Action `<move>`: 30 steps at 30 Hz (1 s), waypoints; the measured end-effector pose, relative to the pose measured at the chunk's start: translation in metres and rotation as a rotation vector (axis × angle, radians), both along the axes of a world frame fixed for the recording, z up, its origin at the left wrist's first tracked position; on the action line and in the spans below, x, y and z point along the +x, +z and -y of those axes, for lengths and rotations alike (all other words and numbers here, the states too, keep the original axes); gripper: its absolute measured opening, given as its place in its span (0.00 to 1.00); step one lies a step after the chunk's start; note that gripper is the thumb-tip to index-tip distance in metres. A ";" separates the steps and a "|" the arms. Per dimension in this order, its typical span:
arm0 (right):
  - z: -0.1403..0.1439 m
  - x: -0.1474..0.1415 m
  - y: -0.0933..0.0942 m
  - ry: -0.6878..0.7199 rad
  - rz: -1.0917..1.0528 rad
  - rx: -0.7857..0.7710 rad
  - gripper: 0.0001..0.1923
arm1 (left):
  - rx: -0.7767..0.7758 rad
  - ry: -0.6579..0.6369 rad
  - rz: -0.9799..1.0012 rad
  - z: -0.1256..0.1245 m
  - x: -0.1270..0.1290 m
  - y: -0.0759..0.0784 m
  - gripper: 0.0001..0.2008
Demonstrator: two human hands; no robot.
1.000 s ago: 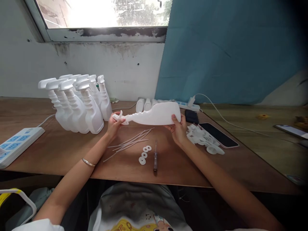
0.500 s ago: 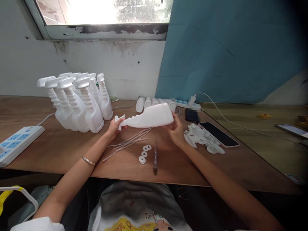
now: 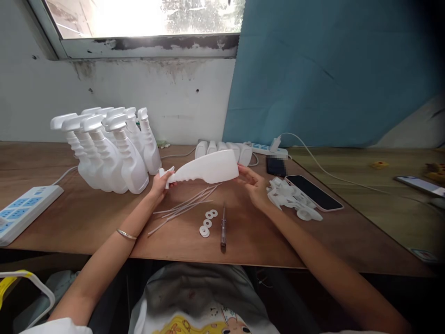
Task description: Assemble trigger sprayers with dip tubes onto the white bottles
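Left hand (image 3: 160,183) grips spray bottle (image 3: 205,169) neck; right hand (image 3: 255,188) open, touching base.

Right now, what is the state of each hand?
Left hand: closed on the spray bottle at its nozzle end.
Right hand: open, fingers at the bottle's base.

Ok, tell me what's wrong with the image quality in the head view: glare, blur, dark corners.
Head view: the window is blown out white, detail lost; the right edge and corners fall into dark vignette; a small dark object near the phone is pixelated; the table edge bows from wide-angle distortion; the spray bottle and both hands stay reasonably sharp.
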State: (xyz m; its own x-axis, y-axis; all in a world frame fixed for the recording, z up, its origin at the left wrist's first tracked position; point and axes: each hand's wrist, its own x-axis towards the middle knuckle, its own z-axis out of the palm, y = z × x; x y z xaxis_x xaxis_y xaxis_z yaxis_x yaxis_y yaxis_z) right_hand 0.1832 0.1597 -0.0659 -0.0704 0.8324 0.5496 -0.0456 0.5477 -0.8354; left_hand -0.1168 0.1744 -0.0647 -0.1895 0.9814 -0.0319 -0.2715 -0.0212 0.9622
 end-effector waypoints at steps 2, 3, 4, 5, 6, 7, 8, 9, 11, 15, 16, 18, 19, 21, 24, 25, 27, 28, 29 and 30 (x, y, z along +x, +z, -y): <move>0.001 -0.003 0.001 0.052 0.009 0.042 0.20 | -0.028 0.012 0.005 -0.001 -0.003 0.001 0.13; 0.002 -0.004 0.002 0.050 0.008 0.059 0.22 | -0.040 0.010 0.006 -0.001 -0.003 0.001 0.14; 0.002 -0.005 0.003 0.034 0.009 0.073 0.24 | -0.051 0.004 0.005 -0.001 -0.003 0.001 0.14; 0.002 -0.005 0.003 0.005 0.017 0.088 0.26 | -0.057 -0.005 0.002 0.000 -0.003 0.001 0.14; 0.001 -0.004 0.003 -0.035 0.037 0.106 0.27 | -0.060 -0.016 -0.002 0.000 -0.002 0.002 0.14; 0.000 -0.003 0.003 -0.082 0.068 0.124 0.27 | -0.058 -0.027 -0.007 0.001 0.000 0.002 0.14; -0.002 -0.001 0.002 -0.132 0.101 0.140 0.26 | -0.050 -0.035 -0.014 0.002 0.001 0.002 0.14; -0.004 0.002 0.001 -0.175 0.131 0.151 0.24 | -0.038 -0.041 -0.020 0.002 0.002 0.002 0.14; -0.007 0.006 -0.002 -0.239 0.152 0.160 0.19 | -0.002 -0.044 -0.035 0.003 0.003 0.002 0.15; -0.006 0.003 -0.008 -0.274 0.070 0.201 0.18 | 0.047 -0.027 -0.052 0.003 0.005 0.002 0.16; -0.003 0.001 -0.009 -0.248 0.038 0.199 0.17 | 0.048 -0.023 -0.050 0.004 0.005 0.003 0.16; 0.002 -0.005 -0.009 -0.157 -0.006 0.168 0.15 | 0.035 -0.018 -0.037 0.004 0.006 0.003 0.15; 0.006 -0.007 -0.009 -0.104 -0.009 0.150 0.15 | 0.020 -0.016 -0.027 0.003 0.005 0.003 0.15; 0.012 -0.010 -0.008 -0.026 0.039 0.145 0.14 | -0.015 -0.010 -0.003 0.002 0.002 0.003 0.14; 0.019 -0.011 -0.003 -0.001 0.215 0.222 0.24 | -0.048 -0.005 0.026 -0.002 -0.003 0.002 0.13; 0.020 -0.011 -0.001 -0.014 0.284 0.253 0.28 | -0.049 -0.008 0.029 -0.003 -0.005 0.001 0.13; 0.020 -0.012 0.002 -0.076 0.404 0.321 0.32 | -0.041 -0.024 0.019 -0.004 -0.006 0.000 0.14; 0.020 -0.012 0.003 -0.122 0.444 0.361 0.32 | -0.036 -0.035 0.008 -0.003 -0.006 0.000 0.14; 0.019 -0.012 0.004 -0.172 0.475 0.404 0.31 | -0.032 -0.047 -0.006 -0.003 -0.005 0.000 0.14; 0.017 -0.011 0.005 -0.222 0.497 0.449 0.31 | -0.027 -0.057 -0.022 -0.002 -0.003 -0.001 0.14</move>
